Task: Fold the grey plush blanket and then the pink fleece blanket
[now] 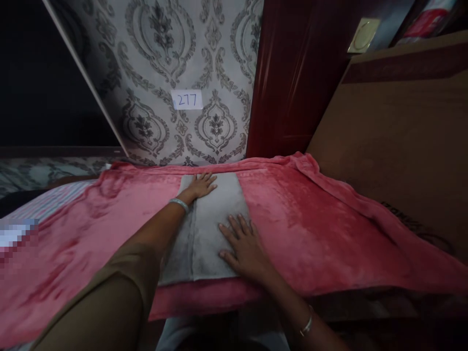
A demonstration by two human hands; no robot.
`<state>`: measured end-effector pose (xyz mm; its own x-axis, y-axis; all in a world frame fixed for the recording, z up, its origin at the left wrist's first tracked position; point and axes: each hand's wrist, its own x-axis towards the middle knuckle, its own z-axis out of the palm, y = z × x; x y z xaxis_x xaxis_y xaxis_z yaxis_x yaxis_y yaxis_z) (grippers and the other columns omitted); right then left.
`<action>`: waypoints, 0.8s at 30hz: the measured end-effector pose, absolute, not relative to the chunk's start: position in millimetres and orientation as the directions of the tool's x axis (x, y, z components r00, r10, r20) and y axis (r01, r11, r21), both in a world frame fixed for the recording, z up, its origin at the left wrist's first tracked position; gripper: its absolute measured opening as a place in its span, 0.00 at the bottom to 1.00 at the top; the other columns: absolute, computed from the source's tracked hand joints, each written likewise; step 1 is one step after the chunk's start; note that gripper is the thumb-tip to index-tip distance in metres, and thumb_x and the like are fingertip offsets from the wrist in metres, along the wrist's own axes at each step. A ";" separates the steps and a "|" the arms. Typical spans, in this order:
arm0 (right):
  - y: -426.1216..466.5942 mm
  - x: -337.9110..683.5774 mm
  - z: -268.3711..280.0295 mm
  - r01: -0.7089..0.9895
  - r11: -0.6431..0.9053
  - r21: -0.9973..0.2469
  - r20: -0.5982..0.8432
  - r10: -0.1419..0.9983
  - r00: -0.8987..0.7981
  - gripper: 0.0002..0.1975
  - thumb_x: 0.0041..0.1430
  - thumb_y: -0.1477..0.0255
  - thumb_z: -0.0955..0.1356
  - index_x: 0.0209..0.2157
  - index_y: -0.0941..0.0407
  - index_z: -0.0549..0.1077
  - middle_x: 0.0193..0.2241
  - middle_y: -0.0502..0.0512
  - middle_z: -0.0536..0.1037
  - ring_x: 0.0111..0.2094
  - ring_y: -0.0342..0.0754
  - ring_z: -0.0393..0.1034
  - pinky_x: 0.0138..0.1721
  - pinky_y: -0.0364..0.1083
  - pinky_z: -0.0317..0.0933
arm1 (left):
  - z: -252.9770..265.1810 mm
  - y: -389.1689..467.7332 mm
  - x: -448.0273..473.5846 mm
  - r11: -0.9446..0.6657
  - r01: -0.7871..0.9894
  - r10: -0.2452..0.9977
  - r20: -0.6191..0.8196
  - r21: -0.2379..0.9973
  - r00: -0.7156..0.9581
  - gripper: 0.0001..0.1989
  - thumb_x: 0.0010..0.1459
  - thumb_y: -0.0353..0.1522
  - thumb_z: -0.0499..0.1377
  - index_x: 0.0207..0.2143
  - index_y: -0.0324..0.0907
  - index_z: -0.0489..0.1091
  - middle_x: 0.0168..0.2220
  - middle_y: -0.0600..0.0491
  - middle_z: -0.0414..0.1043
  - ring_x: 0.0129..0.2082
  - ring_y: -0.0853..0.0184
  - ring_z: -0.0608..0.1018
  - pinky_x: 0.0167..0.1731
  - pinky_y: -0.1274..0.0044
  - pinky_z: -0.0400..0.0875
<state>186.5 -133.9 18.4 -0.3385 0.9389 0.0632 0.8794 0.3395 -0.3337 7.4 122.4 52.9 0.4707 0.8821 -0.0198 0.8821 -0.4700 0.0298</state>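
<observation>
A folded grey cloth lies flat on a pink plush blanket in front of me. One long edge or fold line runs down its left part. My left hand rests flat near the cloth's far edge with the fingers spread. Nearer to me, my right hand lies on the cloth's right side, palm down and fingers apart. Neither hand grasps anything. What kind of article the folded cloth is, I cannot tell.
Behind the blanket stands a patterned wall with a paper label reading 277. A dark screen is at the left. On the right are a dark red wooden panel and a large cardboard box. Striped fabric shows at the left.
</observation>
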 end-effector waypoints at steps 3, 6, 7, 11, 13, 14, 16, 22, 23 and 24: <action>-134.7 186.0 19.2 0.891 0.337 -0.305 0.072 0.941 -0.331 0.36 0.66 0.52 0.64 0.71 0.45 0.51 0.73 0.56 0.42 0.73 0.64 0.31 0.67 0.70 0.33 | 56.0 103.3 -15.2 -0.465 0.885 0.882 -0.068 0.027 0.466 0.31 0.69 0.45 0.45 0.71 0.48 0.52 0.73 0.46 0.44 0.73 0.53 0.46 0.67 0.51 0.40; -135.3 185.8 16.0 0.894 0.348 -0.282 0.104 0.937 -0.332 0.36 0.67 0.52 0.63 0.71 0.46 0.51 0.73 0.57 0.44 0.73 0.64 0.33 0.67 0.69 0.33 | 57.1 71.0 -36.9 -0.519 0.855 0.852 -0.063 0.024 0.519 0.29 0.69 0.44 0.44 0.70 0.48 0.55 0.73 0.48 0.48 0.72 0.57 0.50 0.68 0.56 0.44; -135.3 185.6 14.4 0.893 0.353 -0.279 0.116 0.935 -0.334 0.35 0.67 0.52 0.63 0.71 0.46 0.52 0.73 0.57 0.45 0.72 0.64 0.34 0.67 0.69 0.33 | 57.2 57.8 -44.6 -0.553 0.833 0.831 -0.044 0.028 0.554 0.28 0.70 0.43 0.44 0.69 0.47 0.56 0.72 0.49 0.50 0.72 0.58 0.51 0.68 0.59 0.46; -130.1 188.7 9.1 0.876 0.379 -0.299 0.140 0.925 -0.353 0.35 0.67 0.52 0.62 0.71 0.47 0.54 0.72 0.58 0.47 0.72 0.65 0.35 0.67 0.70 0.35 | 59.3 -0.8 -74.5 -0.697 0.715 0.717 0.046 0.056 0.695 0.26 0.69 0.37 0.46 0.67 0.46 0.61 0.71 0.48 0.54 0.71 0.58 0.54 0.69 0.62 0.49; -123.6 197.1 7.1 0.833 0.419 -0.361 0.152 0.908 -0.390 0.32 0.68 0.54 0.61 0.70 0.47 0.57 0.72 0.57 0.50 0.72 0.62 0.38 0.67 0.69 0.38 | 61.5 -28.1 -86.8 -0.748 0.662 0.664 0.085 0.052 0.743 0.26 0.68 0.33 0.46 0.67 0.49 0.61 0.71 0.50 0.52 0.72 0.58 0.52 0.69 0.61 0.50; -119.8 204.0 5.7 0.800 0.438 -0.409 0.176 0.899 -0.402 0.30 0.69 0.56 0.59 0.69 0.47 0.59 0.71 0.57 0.51 0.72 0.60 0.40 0.67 0.68 0.40 | 62.6 -39.9 -92.3 -0.769 0.638 0.639 0.096 0.043 0.763 0.27 0.67 0.30 0.46 0.67 0.50 0.60 0.72 0.51 0.51 0.72 0.59 0.52 0.69 0.61 0.50; -112.9 222.8 1.1 0.733 0.461 -0.500 0.261 0.888 -0.380 0.27 0.71 0.61 0.56 0.68 0.50 0.62 0.70 0.57 0.56 0.71 0.55 0.46 0.68 0.64 0.43 | 64.1 -58.6 -102.9 -0.798 0.603 0.601 0.092 0.015 0.794 0.30 0.66 0.25 0.45 0.68 0.52 0.58 0.72 0.52 0.51 0.72 0.61 0.51 0.69 0.61 0.49; -111.0 279.3 -30.3 0.734 0.463 -0.497 0.401 0.872 -0.279 0.33 0.63 0.78 0.57 0.69 0.48 0.60 0.68 0.54 0.60 0.70 0.53 0.51 0.69 0.64 0.45 | 56.9 -80.4 -131.1 -0.827 0.559 0.554 0.077 -0.064 0.829 0.29 0.69 0.29 0.46 0.69 0.60 0.53 0.72 0.55 0.50 0.73 0.60 0.48 0.69 0.59 0.46; -112.7 283.2 -35.4 0.746 0.464 -0.478 0.398 0.871 -0.287 0.35 0.61 0.79 0.58 0.69 0.48 0.58 0.69 0.54 0.58 0.70 0.53 0.50 0.69 0.65 0.46 | 53.9 -81.1 -133.5 -0.842 0.535 0.530 0.081 -0.072 0.844 0.29 0.70 0.30 0.46 0.69 0.60 0.52 0.72 0.55 0.50 0.73 0.60 0.48 0.69 0.60 0.46; -114.5 285.0 -39.5 0.756 0.468 -0.458 0.397 0.868 -0.297 0.37 0.60 0.80 0.58 0.70 0.48 0.56 0.70 0.55 0.55 0.70 0.54 0.49 0.69 0.64 0.47 | 50.8 -81.4 -134.8 -0.857 0.509 0.503 0.085 -0.076 0.860 0.29 0.70 0.30 0.46 0.70 0.60 0.51 0.72 0.55 0.50 0.73 0.61 0.47 0.69 0.60 0.45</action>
